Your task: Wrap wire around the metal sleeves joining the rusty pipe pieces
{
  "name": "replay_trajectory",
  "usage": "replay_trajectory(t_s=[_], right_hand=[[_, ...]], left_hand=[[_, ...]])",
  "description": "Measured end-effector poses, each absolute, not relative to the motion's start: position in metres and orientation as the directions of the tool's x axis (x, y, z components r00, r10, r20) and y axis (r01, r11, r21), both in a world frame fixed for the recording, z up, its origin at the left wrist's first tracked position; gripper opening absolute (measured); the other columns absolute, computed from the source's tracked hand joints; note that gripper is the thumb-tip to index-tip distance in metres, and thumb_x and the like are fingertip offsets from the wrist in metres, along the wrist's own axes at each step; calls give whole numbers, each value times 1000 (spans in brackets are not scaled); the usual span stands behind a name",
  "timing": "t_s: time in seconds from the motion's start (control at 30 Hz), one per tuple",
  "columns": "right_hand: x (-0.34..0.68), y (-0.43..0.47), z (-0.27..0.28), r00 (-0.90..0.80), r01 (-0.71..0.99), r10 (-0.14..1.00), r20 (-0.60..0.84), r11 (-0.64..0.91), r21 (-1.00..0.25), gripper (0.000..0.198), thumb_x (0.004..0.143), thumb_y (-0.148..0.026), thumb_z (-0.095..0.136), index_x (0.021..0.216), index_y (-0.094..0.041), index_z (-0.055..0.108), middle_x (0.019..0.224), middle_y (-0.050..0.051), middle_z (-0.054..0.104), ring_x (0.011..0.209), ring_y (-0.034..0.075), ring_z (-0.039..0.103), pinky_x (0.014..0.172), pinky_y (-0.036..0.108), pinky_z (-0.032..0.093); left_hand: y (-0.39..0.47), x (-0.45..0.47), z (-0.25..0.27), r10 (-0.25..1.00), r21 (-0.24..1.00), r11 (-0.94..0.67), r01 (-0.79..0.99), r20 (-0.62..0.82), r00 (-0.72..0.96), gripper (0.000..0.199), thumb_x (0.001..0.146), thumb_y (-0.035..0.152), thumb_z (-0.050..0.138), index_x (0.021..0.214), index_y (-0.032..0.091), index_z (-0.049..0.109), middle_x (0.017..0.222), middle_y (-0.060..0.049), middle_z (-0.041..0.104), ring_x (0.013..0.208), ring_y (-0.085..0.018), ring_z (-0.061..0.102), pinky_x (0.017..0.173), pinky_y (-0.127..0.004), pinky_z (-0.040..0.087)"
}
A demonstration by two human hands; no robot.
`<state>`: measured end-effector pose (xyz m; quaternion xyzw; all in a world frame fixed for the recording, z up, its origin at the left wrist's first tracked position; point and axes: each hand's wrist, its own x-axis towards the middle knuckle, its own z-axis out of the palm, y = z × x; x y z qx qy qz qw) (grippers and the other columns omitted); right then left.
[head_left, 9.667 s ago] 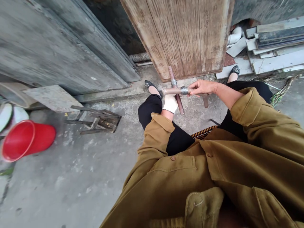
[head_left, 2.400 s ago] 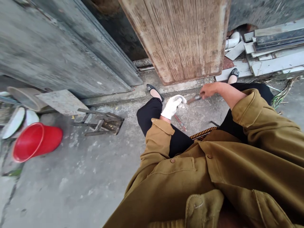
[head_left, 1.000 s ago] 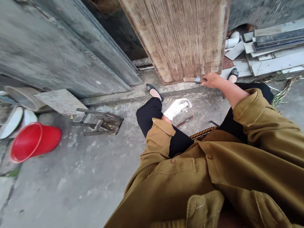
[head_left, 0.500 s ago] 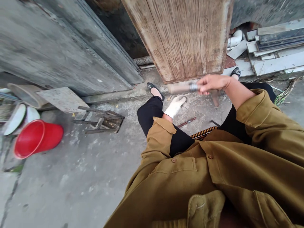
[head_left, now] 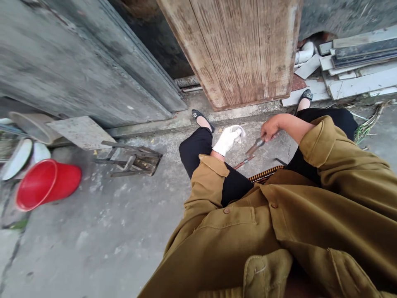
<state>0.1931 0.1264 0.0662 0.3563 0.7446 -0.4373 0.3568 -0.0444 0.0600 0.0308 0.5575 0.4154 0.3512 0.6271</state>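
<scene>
The right hand (head_left: pixel 270 128) is gripping a stick (head_left: pixel 254 147), seemingly for control; I cannot tell whether the left hand (head_left: pixel 227 140) is gripping.

An olive-brown shirt (head_left: pixel 229 252) has round buttons (head_left: pixel 227 210) and rolled cuffs (head_left: pixel 214 166). Black trousers (head_left: pixel 196 145), dark ornamented shoes (head_left: pixel 194 112). The left hand (head_left: pixel 228 140) wears a dark-edged white glove (head_left: pixel 223 145).

The right hand (head_left: pixel 269 127) hides part of the brown stick (head_left: pixel 254 147).

Gloved left hand (head_left: pixel 228 140) half-curled, right hand (head_left: pixel 271 127), fingers (head_left: pixel 266 135) around a brown stick (head_left: pixel 255 146), reddish stick (head_left: pixel 243 162) below, wooden panel (head_left: pixel 238 54) ahead
</scene>
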Motion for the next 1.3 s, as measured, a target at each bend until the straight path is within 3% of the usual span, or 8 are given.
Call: replay_trajectory(t_s=[0.23, 0.47, 0.63, 0.77, 0.9, 1.03, 1.17, 1.3], right_hand=[[207, 128, 96, -770, 631, -28, -637, 116, -767, 56, 76, -63, 87, 88, -13, 63, 77, -1, 61, 70, 9, 55, 67, 23, 43], [242, 145, 114, -590, 278, 792, -156, 17, -961, 52, 92, -70, 69, 93, -18, 63, 78, 3, 61, 67, 11, 54, 62, 24, 47], [230, 160, 88, -274, 795, 923, -271, 59, -603, 30, 100, -43, 65, 100, -13, 69, 84, 11, 66, 83, 21, 65, 74, 30, 51], [206, 144, 68, -437, 898, 677, -592, 371, -238, 23, 88, -31, 78, 101, -12, 75, 95, 13, 72, 93, 24, 68, 81, 31, 50], [188, 123, 65, -506, 829, 152, -849, 357, -430, 18, 88, -27, 79, 95, -12, 72, 72, 0, 64, 64, 12, 55, 67, 24, 43], [198, 123, 91, -640, 754, -29, -768, 168, -635, 41, 79, -45, 90, 88, -12, 69, 75, -1, 64, 66, 9, 56, 69, 22, 44], [228, 131, 123, -818, 505, 292, -495, -47, -862, 53, 78, -61, 88, 90, -13, 67, 81, 1, 65, 68, 8, 55, 66, 21, 45], [242, 139, 124, -612, 175, 773, -169, -76, -982, 49, 88, -62, 78, 86, -16, 60, 79, 2, 60, 65, 9, 50, 59, 21, 43]], left_hand=[[72, -49, 12, 944, 980, 136, 144, -172, 280, 36, 86, 48, 74, 74, 16, 64, 60, 1, 56, 51, -9, 44, 53, -24, 41], [58, -31, 18, 802, 973, 119, 197, -211, 559, 59, 86, 72, 74, 79, 14, 70, 59, 0, 54, 53, -11, 46, 52, -24, 36], [50, -23, 33, 701, 977, 154, 149, -215, 680, 65, 83, 76, 74, 82, 11, 73, 66, -4, 62, 51, -8, 40, 49, -24, 33], [53, -30, 34, 762, 979, 135, 150, -199, 617, 60, 83, 72, 75, 80, 12, 71, 69, -5, 65, 51, -7, 38, 49, -23, 32], [61, -47, 27, 872, 973, 25, 230, -133, 470, 48, 88, 61, 70, 75, 14, 67, 72, -4, 65, 55, -8, 43, 52, -22, 33], [68, -56, 22, 924, 968, 30, 250, -122, 362, 44, 90, 56, 66, 77, 15, 67, 68, -2, 61, 54, -9, 43, 52, -22, 34], [67, -47, 15, 908, 971, 27, 236, -123, 400, 48, 93, 61, 64, 83, 14, 71, 71, -4, 64, 58, -11, 50, 55, -22, 38], [60, -32, 11, 771, 963, 30, 266, -192, 608, 56, 91, 68, 65, 87, 13, 75, 68, -4, 62, 58, -11, 51, 55, -23, 40]])
